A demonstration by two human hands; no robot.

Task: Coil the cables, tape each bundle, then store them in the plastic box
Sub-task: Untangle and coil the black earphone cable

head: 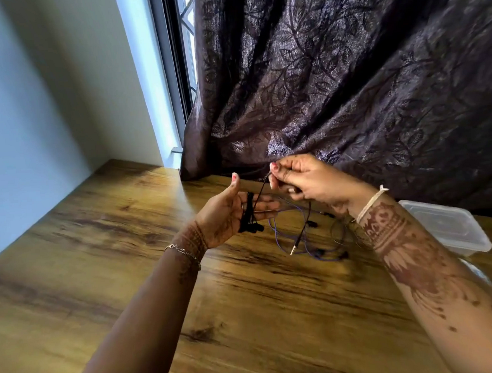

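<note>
My left hand (pixel 235 213) is held palm up above the table with straight fingers, and a black earphone cable (pixel 249 215) is wound in several turns round them. Its earbuds hang below the palm. My right hand (pixel 302 179) pinches the free end of that cable just to the right and slightly higher. From there the cable loops down to a gold jack plug (pixel 293 250) hanging over the table. A purple cable (pixel 283 236) lies loose on the table under my right wrist. The clear plastic box (pixel 448 227) sits at the right, partly hidden by my right forearm.
The wooden table (pixel 158 280) spreads out left and in front. A dark patterned curtain (pixel 347 77) hangs right behind my hands and touches the table's back edge. A wall and window frame stand at the left. Small unclear items lie at the far right edge.
</note>
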